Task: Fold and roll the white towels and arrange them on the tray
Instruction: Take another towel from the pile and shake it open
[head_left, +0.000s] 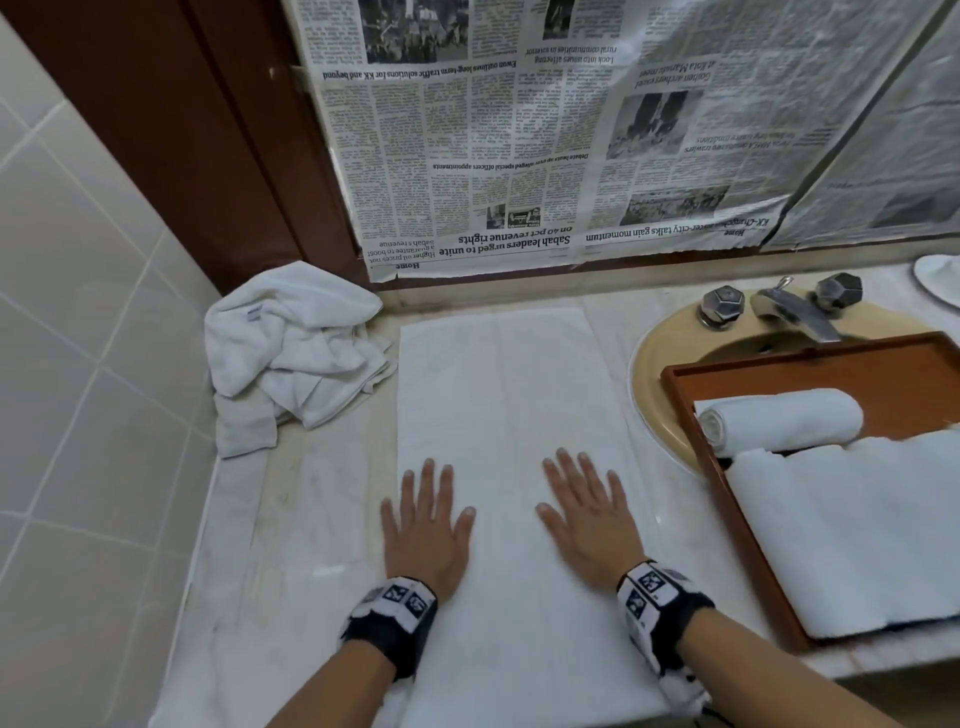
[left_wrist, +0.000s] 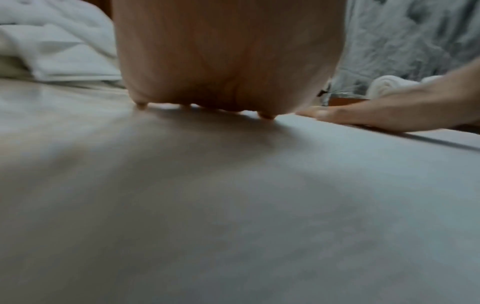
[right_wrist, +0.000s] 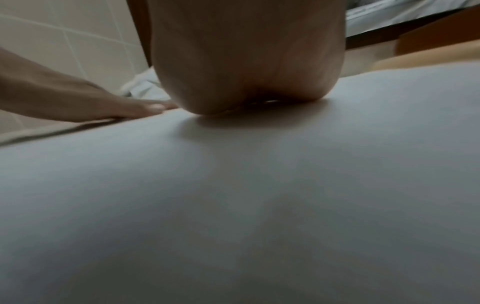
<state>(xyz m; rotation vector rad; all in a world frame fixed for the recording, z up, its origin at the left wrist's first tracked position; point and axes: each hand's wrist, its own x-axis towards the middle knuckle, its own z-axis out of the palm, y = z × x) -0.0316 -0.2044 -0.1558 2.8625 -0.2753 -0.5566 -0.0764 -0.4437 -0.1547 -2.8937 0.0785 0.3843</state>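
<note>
A white towel (head_left: 498, 395) lies folded into a long strip on the marble counter, running away from me. Both hands press flat on its near part with fingers straight and spread: my left hand (head_left: 428, 519) on its left side, my right hand (head_left: 587, 512) on its right. The wrist views show each palm (left_wrist: 228, 61) (right_wrist: 246, 57) down on the cloth (left_wrist: 259, 205) (right_wrist: 259, 205). A brown tray (head_left: 810, 364) stands at the right over the sink, holding one rolled towel (head_left: 779, 418) and a larger white towel (head_left: 857, 530) in front of it.
A crumpled heap of white towels (head_left: 296, 353) sits at the back left corner against the tiled wall (head_left: 78, 312). A beige sink (head_left: 654, 384) with a metal tap (head_left: 789, 306) lies behind the tray. Newspaper (head_left: 519, 156) covers the surface above the counter.
</note>
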